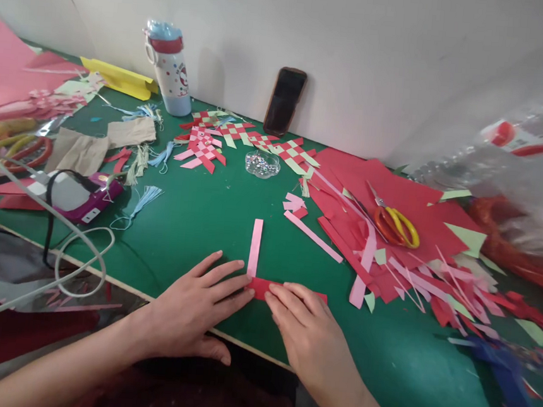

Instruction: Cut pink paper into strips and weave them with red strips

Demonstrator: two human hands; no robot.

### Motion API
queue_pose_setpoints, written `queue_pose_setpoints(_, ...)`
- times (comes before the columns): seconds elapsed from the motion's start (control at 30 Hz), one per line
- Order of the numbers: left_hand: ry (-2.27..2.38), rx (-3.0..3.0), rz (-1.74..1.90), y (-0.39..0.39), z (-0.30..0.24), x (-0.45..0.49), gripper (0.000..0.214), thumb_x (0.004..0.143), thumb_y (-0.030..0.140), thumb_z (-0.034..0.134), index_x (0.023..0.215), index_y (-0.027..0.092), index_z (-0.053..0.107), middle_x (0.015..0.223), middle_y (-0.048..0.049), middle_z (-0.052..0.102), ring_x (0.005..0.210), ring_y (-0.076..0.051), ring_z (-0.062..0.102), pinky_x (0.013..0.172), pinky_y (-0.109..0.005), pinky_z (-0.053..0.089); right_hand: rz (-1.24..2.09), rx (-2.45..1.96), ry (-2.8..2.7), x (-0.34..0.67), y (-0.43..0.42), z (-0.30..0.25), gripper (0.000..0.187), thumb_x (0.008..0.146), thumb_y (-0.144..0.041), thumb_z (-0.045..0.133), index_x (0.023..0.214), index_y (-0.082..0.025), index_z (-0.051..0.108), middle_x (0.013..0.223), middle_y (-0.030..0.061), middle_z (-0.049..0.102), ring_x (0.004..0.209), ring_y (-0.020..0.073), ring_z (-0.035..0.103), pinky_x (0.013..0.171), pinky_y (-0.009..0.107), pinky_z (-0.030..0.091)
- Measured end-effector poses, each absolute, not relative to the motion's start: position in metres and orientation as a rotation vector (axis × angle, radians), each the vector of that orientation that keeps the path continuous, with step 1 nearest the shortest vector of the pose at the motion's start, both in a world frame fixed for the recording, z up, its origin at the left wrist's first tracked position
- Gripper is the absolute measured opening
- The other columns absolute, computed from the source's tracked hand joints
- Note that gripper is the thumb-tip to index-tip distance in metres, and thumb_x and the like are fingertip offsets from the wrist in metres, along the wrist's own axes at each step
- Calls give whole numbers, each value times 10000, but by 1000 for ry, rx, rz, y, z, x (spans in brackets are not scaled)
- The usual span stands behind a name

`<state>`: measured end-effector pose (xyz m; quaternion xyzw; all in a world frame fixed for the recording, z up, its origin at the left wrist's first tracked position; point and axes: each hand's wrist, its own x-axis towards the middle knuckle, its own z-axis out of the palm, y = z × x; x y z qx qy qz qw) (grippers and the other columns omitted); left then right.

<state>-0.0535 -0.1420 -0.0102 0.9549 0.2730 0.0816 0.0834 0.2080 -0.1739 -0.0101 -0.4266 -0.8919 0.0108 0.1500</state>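
Note:
A red paper strip point(260, 289) lies crosswise on the green table near its front edge. From its left end a pink paper strip point(255, 246) points away from me; how the two join is covered by my fingers. My left hand point(201, 299) lies flat with fingers spread, its fingertips touching the left end of the red strip. My right hand point(305, 327) rests on the red strip from the right, its fingers stretched out close together and pressing down on the paper. Part of the red strip is hidden under that hand.
Woven red, pink and green paper fish point(204, 150) lie at the back beside a clear dish of beads point(262, 164). Scissors point(396, 224) rest on red paper point(350, 172) and scraps at right. A bottle point(171, 74), a phone point(285, 101) and a power strip point(93, 200) stand around.

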Motion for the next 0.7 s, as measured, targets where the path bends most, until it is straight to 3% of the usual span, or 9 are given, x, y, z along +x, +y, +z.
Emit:
queue_pose_setpoints(0.13,821,2901,210,-144,-5,-64,870,816,784,505,1501,264,374,1542,-120,401,1450,-339,293,1199,-586,114,25,-1224,-2523,210,-174,-14,332,948,-120,493,1208,-187,688,1249,51,696,1134,243,604,974,401,527)
queue_pose_setpoints(0.3,854,2893,238,-150,-1,-68,859,819,757,540,1508,276,362,1518,-120,430,1434,-342,328,1191,-592,159,7,-1221,-2478,209,-175,-17,359,943,-107,475,1228,-190,677,1234,59,703,1140,241,595,959,403,528)
queue_pose_setpoints(0.53,773,2899,148,-144,-3,-57,916,836,803,425,1530,215,316,1549,-110,399,1465,-315,284,1218,-558,83,18,-1227,-2471,209,-175,-18,347,932,-126,512,1226,-204,680,1230,53,705,1135,235,600,951,399,538)
queue_pose_setpoints(0.7,752,2910,159,-141,-8,-57,922,839,801,420,1538,211,299,1551,-113,394,1472,-305,276,1222,-529,108,35,-1232,-2475,210,-177,-18,343,948,-143,496,1237,-202,672,1236,59,702,1140,234,595,958,408,536)
